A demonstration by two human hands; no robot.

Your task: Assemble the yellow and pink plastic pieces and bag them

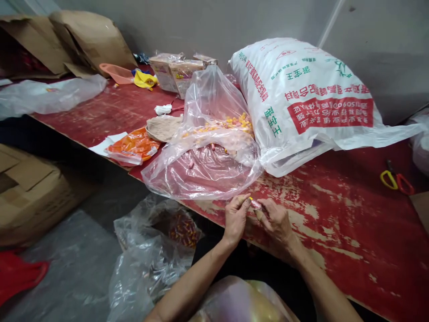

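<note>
Near the table's front edge, my left hand (236, 217) and my right hand (275, 220) meet over a small pink tube with a yellow end (255, 204). Fingertips of my left hand pinch its yellow end. My right hand grips the pink end between thumb and fingers. Just beyond my hands lies a transparent plastic bag (201, 176), its mouth towards me. Many small yellow and pink pieces (234, 123) are heaped inside it. What exactly the tubes are, I cannot make out.
A full white woven sack (301, 85) stands at the back right of the worn red table (362, 210). Scissors (397, 181) lie far right. An orange packet (134, 145) is left of the bag. Below, an open plastic bag (147, 250) holds many small pieces; a carton (36, 192) stands left.
</note>
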